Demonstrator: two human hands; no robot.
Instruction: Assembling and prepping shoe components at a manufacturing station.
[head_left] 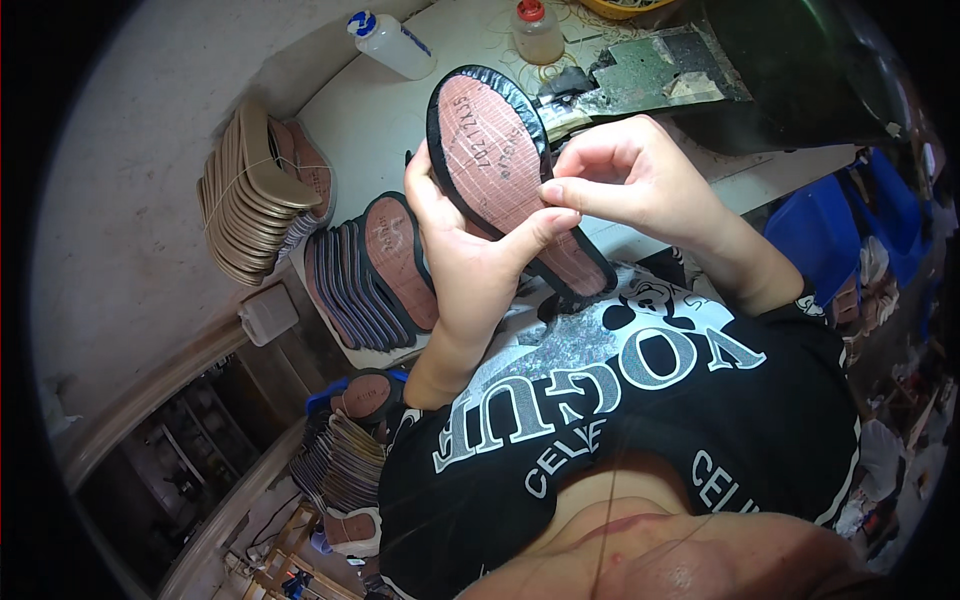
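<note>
Here, the left hand (468,255) is wrapped around the edge of a pink-faced, black-rimmed shoe sole (490,150), its thumb laid across the narrow part. The sole is held tilted above the near side of the white table (345,130). The right hand (645,190) is narrowed, fingers curled, thumb tip touching the sole's edge; whether it pinches the rim I cannot tell. A row of soles (365,285) stands on the table's near-left corner.
</note>
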